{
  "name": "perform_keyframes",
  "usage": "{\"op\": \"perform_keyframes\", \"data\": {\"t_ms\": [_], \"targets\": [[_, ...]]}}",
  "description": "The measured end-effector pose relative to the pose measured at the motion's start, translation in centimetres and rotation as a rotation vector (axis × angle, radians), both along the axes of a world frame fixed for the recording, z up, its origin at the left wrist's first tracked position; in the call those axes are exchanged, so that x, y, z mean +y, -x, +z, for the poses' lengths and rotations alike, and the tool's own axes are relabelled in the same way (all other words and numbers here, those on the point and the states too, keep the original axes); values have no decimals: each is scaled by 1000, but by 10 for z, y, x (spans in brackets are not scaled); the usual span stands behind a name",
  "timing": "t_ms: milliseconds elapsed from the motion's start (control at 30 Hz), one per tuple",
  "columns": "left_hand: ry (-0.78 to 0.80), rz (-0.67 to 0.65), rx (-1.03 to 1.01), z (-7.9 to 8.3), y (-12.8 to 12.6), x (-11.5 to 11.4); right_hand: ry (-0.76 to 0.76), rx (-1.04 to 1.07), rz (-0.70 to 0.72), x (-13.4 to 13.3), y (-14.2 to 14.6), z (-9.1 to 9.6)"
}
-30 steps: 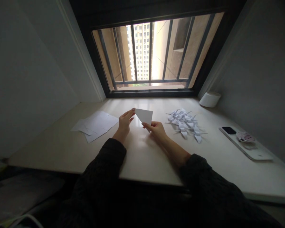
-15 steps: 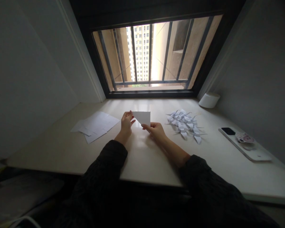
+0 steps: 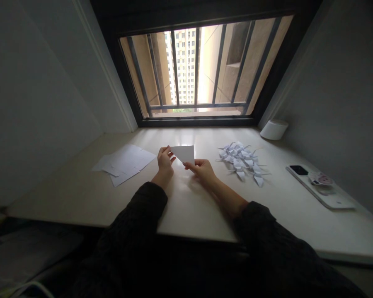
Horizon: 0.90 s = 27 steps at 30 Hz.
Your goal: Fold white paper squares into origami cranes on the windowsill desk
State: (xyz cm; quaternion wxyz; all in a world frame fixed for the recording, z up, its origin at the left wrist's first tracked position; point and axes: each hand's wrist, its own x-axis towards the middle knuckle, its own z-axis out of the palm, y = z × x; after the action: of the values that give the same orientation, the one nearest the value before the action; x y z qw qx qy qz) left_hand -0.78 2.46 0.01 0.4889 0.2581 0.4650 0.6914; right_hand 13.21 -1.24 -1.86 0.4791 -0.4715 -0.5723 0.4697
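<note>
A small white sheet of paper [image 3: 185, 153] with a slanted lower-left edge is held up between both hands, above the middle of the pale counter. My left hand [image 3: 165, 160] pinches its upper left corner between thumb and fingers. On the lower right side, my right hand [image 3: 203, 169] grips it, the thumb lying along the slanted edge. Right of that hand lies a pile of folded white paper cranes [image 3: 240, 158]. Several loose white paper sheets [image 3: 129, 162] lie overlapping to the left of my left hand.
The pale counter [image 3: 189, 211] runs up to a barred window [image 3: 199, 74]. A phone [image 3: 320, 187] with a round grip on its back lies at the right. By the right wall stands a white rounded object [image 3: 274, 129].
Both hands and the paper between them have shifted very slightly to the left. Their grip looks the same, and the cranes and loose sheets have not moved.
</note>
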Motion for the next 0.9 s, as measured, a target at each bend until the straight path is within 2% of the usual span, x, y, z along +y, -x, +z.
{"op": "perform_keyframes", "data": {"t_ms": [200,333,400,467,567,733,800,900], "targets": [[41,32,-14,-2,-4,0,6,-8,6,0,1,0],[83,94,-88,-4,6,6,15,-29,14,-1,0,-2],[61,176,-47,-4,13,10,20,-18,-1,-1,-2,-4],[23,164,34,-4,17,13,24,20,-31,2,-5,-5],[-20,49,134,-4,15,11,41,74,-98,9,-8,-8],[1,-442,248,-6,1,3,28,126,-157,17,-15,-10],[-27,-507,340,-8,-3,-1,20,140,-163,18,-17,-10],[-50,-473,441,-10,-6,-4,20,141,-155,17,-18,-9]]}}
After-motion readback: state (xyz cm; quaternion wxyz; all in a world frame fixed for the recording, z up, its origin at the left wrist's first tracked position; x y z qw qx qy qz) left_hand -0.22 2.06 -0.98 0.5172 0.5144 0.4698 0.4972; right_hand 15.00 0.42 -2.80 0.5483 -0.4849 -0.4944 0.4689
